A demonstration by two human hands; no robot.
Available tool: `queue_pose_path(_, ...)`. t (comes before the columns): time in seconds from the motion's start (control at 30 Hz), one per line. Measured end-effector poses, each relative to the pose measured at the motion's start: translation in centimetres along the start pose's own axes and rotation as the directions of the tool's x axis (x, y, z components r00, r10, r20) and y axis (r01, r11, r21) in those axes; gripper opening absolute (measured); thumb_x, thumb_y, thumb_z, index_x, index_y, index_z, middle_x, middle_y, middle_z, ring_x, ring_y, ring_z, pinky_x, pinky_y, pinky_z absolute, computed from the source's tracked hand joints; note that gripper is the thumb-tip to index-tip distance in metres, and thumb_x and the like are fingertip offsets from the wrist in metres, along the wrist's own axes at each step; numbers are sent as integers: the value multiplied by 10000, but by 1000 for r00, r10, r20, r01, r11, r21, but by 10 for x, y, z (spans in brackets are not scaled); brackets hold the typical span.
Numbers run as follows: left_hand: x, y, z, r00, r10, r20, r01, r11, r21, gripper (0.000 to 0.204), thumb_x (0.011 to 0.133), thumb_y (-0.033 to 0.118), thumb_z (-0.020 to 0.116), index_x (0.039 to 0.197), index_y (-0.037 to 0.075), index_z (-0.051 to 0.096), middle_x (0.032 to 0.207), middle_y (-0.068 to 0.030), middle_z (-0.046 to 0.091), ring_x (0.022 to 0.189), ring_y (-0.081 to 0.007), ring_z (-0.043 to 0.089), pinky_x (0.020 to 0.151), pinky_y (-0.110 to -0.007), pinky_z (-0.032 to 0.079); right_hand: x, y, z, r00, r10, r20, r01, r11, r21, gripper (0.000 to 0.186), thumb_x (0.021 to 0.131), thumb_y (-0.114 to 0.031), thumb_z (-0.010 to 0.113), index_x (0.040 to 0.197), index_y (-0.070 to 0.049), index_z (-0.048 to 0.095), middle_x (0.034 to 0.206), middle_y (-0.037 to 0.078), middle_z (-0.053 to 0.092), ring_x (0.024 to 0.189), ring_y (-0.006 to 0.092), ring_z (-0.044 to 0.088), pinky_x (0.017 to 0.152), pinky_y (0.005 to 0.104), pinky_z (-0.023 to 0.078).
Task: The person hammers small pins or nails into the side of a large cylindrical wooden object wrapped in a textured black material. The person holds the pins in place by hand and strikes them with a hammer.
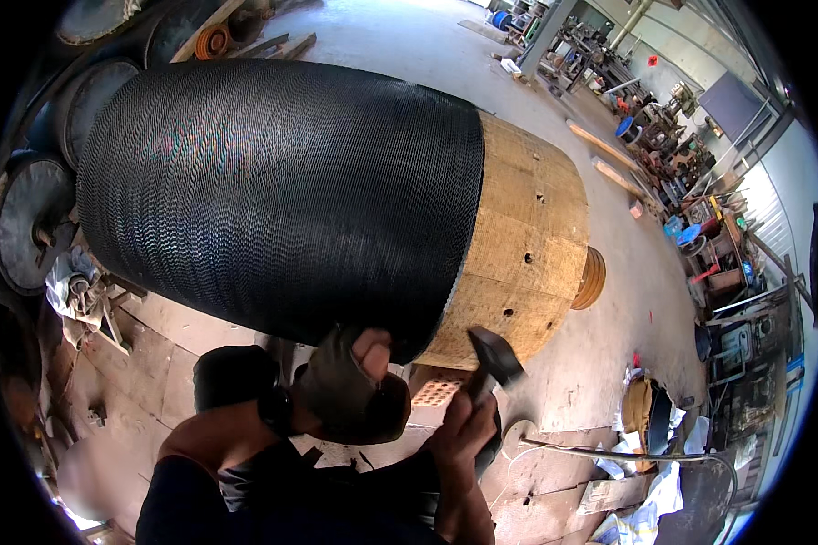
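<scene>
A large drum lies across the view in front of me, most of it covered in a black, finely ridged layer (291,191). Its right end is a bare wood-coloured band (527,236) with several small dark holes. My left hand (350,377), in a grey-green glove with bare fingertips, is curled against the drum's lower near side, close to the black layer's right edge. Whatever its fingers hold is hidden. A hammer (495,359) is gripped by its handle in my bare right hand (463,431), the dark head raised beside the wood-coloured band.
A perforated brick (436,391) shows under the drum. An orange-brown ribbed stub (593,278) sticks out at its right end. Dark rollers (34,222) stand at the left. Timber pieces (600,145) lie on the floor at the right, with a thin bent rod (627,452) nearer me.
</scene>
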State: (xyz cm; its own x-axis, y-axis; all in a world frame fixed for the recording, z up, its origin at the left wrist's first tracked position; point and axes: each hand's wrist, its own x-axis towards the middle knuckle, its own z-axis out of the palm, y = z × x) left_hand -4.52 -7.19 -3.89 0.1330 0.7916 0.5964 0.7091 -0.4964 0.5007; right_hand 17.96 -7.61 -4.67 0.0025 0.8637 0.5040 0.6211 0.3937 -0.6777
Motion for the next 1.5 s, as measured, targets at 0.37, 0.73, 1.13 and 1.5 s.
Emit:
queue_pose_path(0.37,101,-59,-25,876,417,-243,-262,834,486,479,747,30,667,1222,86,632,1150,-106,586,985,-309,624,771,-449,522,4,5,15,988,151,-43,-146,984,98,188,982,-137,518,953,46,544,736,250,629,654,441,616,535,443,455)
queue_pose_path(0.73,110,-60,-26,882,396,-256,-207,813,545,462,763,11,666,1215,107,651,1136,-100,567,920,-291,598,769,-452,500,11,16,11,979,-129,-160,144,986,83,170,980,-135,480,961,24,536,701,156,611,566,243,576,511,354,461)
queue_pose_path(1.13,99,-15,3,885,350,-306,-205,884,420,420,830,-43,610,1243,32,609,1021,-144,639,817,-288,630,770,-440,512,-11,30,23,984,143,108,-142,990,-18,194,947,-138,667,969,-23,512,756,238,647,682,465,643,543,504,486)
queue_pose_path(1.5,69,5,47,986,95,-137,-93,995,23,533,891,59,644,1401,27,494,1076,-145,667,1008,-320,654,905,-449,512,-8,26,13,968,214,132,-223,973,61,187,968,-112,627,1020,10,496,731,271,620,664,484,630,523,500,470)
